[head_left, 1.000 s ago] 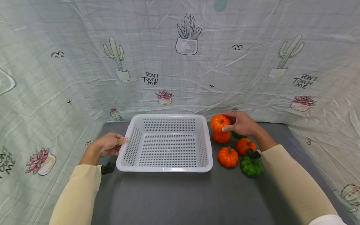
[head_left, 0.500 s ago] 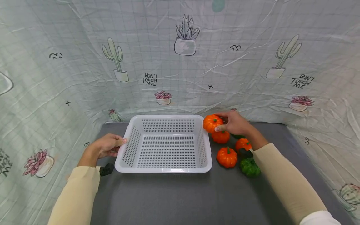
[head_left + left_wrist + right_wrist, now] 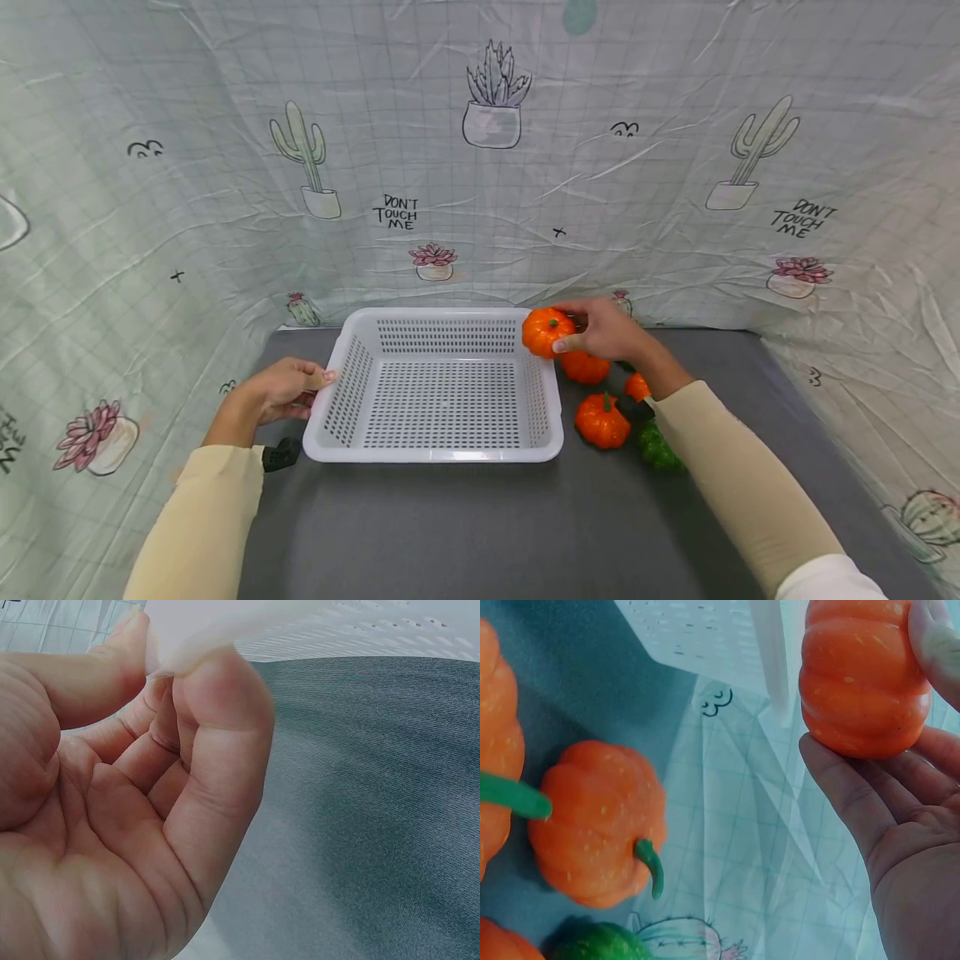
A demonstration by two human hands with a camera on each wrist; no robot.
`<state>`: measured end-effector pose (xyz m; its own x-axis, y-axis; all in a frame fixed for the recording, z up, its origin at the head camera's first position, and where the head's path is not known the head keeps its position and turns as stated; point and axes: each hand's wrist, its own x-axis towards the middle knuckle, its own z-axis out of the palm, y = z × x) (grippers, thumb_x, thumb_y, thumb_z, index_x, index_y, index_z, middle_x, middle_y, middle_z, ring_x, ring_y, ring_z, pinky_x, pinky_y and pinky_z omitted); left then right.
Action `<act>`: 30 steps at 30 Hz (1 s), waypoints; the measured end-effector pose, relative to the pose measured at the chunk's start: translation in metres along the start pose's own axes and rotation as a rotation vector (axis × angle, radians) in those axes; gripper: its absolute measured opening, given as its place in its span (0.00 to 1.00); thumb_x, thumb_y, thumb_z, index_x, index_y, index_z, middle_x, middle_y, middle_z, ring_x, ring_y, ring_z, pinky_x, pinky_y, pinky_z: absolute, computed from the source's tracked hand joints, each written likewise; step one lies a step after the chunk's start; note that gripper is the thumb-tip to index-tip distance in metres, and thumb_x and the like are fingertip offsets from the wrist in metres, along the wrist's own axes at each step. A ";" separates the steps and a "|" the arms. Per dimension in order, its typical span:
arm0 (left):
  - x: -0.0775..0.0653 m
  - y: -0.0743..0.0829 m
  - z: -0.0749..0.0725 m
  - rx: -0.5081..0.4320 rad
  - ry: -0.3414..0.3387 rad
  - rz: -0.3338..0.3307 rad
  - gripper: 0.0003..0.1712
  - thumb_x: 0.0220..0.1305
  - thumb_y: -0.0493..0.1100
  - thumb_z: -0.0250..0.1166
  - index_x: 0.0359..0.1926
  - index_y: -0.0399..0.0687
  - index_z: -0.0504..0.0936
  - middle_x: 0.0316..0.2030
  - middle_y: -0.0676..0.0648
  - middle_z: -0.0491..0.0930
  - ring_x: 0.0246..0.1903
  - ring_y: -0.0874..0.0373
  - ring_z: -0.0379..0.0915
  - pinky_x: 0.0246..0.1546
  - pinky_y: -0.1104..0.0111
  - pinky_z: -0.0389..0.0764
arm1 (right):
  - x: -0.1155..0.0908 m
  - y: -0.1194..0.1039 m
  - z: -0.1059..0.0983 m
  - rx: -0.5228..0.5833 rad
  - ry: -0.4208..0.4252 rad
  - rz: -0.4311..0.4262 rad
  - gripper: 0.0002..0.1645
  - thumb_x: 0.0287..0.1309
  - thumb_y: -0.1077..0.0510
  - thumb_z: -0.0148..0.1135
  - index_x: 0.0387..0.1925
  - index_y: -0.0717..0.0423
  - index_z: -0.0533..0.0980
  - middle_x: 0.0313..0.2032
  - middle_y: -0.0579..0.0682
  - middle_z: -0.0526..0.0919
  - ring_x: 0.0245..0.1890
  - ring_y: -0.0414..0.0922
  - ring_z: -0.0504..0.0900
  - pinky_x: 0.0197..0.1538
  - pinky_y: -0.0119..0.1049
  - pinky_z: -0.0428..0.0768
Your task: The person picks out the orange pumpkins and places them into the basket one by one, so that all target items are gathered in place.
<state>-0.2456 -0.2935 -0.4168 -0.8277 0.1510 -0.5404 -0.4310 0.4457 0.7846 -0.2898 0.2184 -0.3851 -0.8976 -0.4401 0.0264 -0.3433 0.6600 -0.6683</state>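
A white perforated plastic basket (image 3: 442,456) stands on the grey table, and nothing lies inside it. At its left rim my left hand (image 3: 288,388) pinches the edge between thumb and curled fingers; the left wrist view shows this grip of the hand (image 3: 150,795) close up. My right hand (image 3: 603,333) holds a small orange pumpkin (image 3: 548,332) with a green stem over the basket's far right corner. In the right wrist view the pumpkin (image 3: 864,679) sits between thumb and fingers, with the basket wall (image 3: 705,645) beyond it.
To the right of the basket lie more orange pumpkins, one (image 3: 585,367) behind and another (image 3: 602,422) nearer. A green pumpkin-like vegetable (image 3: 658,450) is partly covered by the right sleeve. A printed cloth (image 3: 570,183) hangs behind the table (image 3: 450,533).
My right hand has carried the pumpkin leftward, from above the other pumpkins to over the basket's right rim. My left hand keeps its hold on the basket.
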 end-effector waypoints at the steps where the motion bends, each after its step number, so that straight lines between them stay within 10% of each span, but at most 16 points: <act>1: 0.000 0.000 0.000 0.001 0.000 0.001 0.18 0.79 0.50 0.59 0.52 0.38 0.82 0.36 0.48 0.87 0.35 0.56 0.83 0.34 0.65 0.83 | 0.001 -0.001 0.001 -0.002 0.000 -0.001 0.41 0.59 0.53 0.77 0.71 0.60 0.72 0.61 0.60 0.84 0.54 0.53 0.86 0.59 0.51 0.83; 30: -0.003 0.000 0.000 0.004 0.001 0.001 0.19 0.79 0.50 0.59 0.52 0.37 0.82 0.37 0.48 0.87 0.36 0.55 0.83 0.36 0.63 0.84 | 0.022 -0.025 0.026 0.076 -0.033 -0.044 0.38 0.60 0.52 0.77 0.69 0.58 0.75 0.59 0.56 0.86 0.52 0.50 0.87 0.58 0.49 0.84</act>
<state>-0.2430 -0.2935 -0.4152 -0.8285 0.1502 -0.5395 -0.4291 0.4489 0.7838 -0.2934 0.1769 -0.3870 -0.8722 -0.4880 0.0329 -0.3585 0.5921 -0.7217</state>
